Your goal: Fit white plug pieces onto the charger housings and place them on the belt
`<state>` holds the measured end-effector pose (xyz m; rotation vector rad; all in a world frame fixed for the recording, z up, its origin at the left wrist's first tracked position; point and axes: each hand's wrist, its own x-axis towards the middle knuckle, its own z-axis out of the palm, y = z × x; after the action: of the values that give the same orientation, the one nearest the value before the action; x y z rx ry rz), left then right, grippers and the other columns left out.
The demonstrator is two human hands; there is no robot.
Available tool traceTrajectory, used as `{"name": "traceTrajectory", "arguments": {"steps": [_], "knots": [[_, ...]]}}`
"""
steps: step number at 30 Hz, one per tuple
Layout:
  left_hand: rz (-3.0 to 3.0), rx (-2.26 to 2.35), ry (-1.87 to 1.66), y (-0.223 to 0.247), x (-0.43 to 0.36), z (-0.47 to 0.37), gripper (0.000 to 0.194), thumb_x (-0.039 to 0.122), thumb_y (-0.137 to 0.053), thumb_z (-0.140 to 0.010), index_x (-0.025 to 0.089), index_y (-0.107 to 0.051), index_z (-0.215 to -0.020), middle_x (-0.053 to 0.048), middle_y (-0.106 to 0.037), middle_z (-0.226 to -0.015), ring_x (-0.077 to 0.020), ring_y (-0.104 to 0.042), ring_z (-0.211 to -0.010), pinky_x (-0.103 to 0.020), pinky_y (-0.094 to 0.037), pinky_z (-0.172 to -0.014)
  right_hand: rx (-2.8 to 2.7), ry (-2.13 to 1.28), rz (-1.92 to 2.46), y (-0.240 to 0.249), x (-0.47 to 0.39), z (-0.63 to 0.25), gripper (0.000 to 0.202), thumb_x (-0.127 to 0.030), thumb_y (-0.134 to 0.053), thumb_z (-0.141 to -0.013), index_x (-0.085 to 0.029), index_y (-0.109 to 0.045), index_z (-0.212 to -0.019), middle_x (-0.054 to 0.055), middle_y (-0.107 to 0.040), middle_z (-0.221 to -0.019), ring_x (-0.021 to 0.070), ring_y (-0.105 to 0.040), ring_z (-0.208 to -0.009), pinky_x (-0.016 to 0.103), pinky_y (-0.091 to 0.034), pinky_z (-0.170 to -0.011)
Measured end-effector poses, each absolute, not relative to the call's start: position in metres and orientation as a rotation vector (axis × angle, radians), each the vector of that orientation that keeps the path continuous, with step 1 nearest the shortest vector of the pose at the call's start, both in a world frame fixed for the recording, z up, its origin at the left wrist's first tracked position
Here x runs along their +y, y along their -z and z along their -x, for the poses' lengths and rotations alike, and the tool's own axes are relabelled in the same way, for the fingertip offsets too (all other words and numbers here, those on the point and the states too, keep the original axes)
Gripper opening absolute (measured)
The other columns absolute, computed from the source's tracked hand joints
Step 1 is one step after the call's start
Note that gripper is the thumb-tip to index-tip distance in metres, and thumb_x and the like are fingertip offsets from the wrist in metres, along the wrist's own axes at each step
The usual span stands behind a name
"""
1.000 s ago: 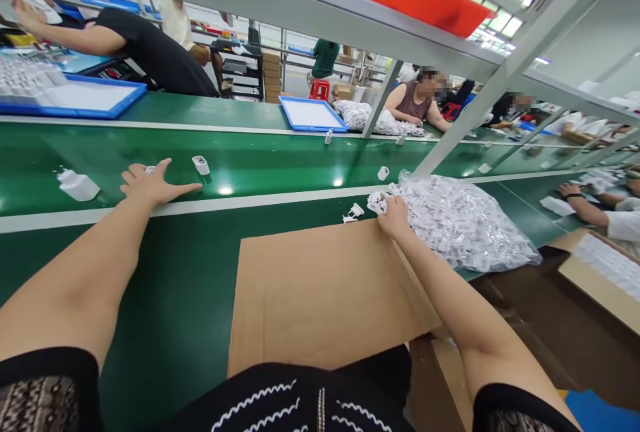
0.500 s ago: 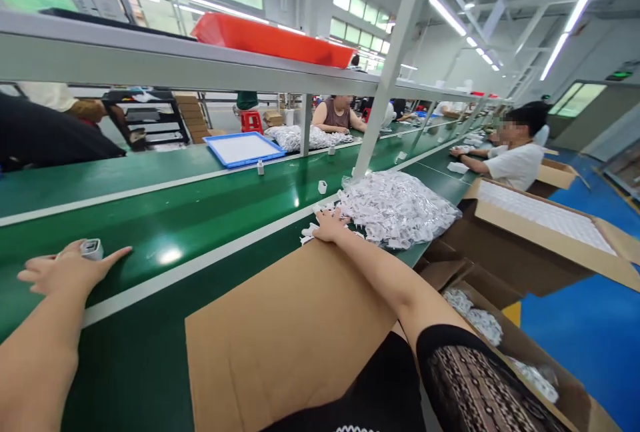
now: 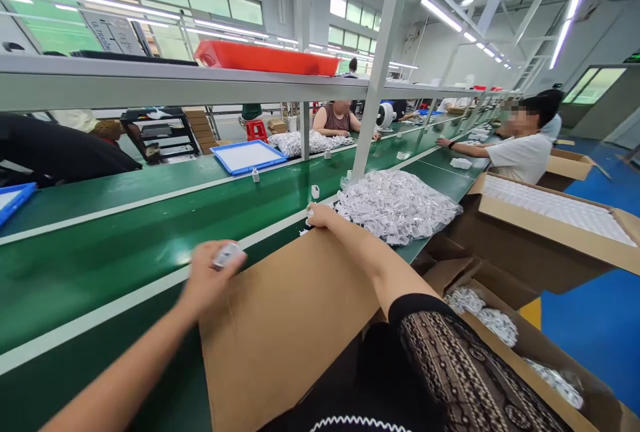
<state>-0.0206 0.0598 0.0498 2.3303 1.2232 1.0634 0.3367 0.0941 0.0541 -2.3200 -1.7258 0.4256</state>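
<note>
My left hand [image 3: 207, 272], slightly blurred, is closed round a small white plastic block [image 3: 227, 256] that looks like a charger housing. It is above the left edge of a flat cardboard sheet [image 3: 290, 312]. My right hand [image 3: 323, 215] reaches to the sheet's far end, beside loose small white parts. Its fingers are bent together at the tips; something whitish shows there, too small to name. Just right of it lies a large clear bag heaped with white plastic parts [image 3: 397, 205]. Another white block [image 3: 315, 191] stands on the green belt [image 3: 150, 225] beyond my right hand.
A metal post [image 3: 377, 72] and shelf carrying a red tray [image 3: 270, 59] rise over the bench. Further white blocks [image 3: 255, 175] and a blue-rimmed tray [image 3: 249, 156] lie across. Open cartons [image 3: 555, 219] stand at right. Co-workers sit along the line.
My left hand has moved right, from over the belt to the cardboard's edge, its fingers now closed round the white block. My right hand's spread fingers have drawn together. The view has shifted slightly.
</note>
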Motion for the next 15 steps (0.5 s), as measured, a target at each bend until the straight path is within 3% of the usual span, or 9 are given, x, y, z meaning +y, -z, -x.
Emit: {"name": "traceTrajectory", "arguments": {"steps": [6,13,15], "knots": [[-2.387,0.737,-0.757,0.0,-0.046,-0.048,0.025,0.04,-0.064,-0.094,0.025,-0.071,-0.113,-0.011,-0.058,-0.118,-0.0272,-0.059,-0.113,-0.045,-0.053,-0.101,-1.272,-0.463,2.091,-0.067,0.094,-0.349,0.04,-0.04,-0.066,-0.101,-0.018,-0.062,-0.134,0.011,-0.063,-0.134,0.0252,-0.066,-0.114,0.047,-0.059,-0.095],[-2.471,0.801,-0.774,0.008,-0.039,0.011,0.024,0.042,-0.063,-0.096,0.029,-0.072,-0.114,-0.009,-0.058,-0.119,-0.0277,-0.059,-0.115,-0.044,-0.053,-0.101,-0.794,-0.879,1.564,-0.08,0.085,-0.356,0.04,-0.04,-0.067,-0.1,-0.019,-0.061,-0.134,0.011,-0.063,-0.135,0.0255,-0.066,-0.114,0.047,-0.059,-0.096],[-2.477,0.819,-0.703,0.001,-0.038,0.034,0.025,0.043,-0.063,-0.096,0.03,-0.072,-0.115,-0.008,-0.058,-0.12,-0.0267,-0.059,-0.117,-0.041,-0.053,-0.102,-0.7,-1.068,1.38,-0.08,0.081,-0.352,0.035,-0.039,-0.064,-0.101,-0.017,-0.063,-0.129,0.01,-0.067,-0.126,0.023,-0.068,-0.106,0.043,-0.061,-0.09]]}}
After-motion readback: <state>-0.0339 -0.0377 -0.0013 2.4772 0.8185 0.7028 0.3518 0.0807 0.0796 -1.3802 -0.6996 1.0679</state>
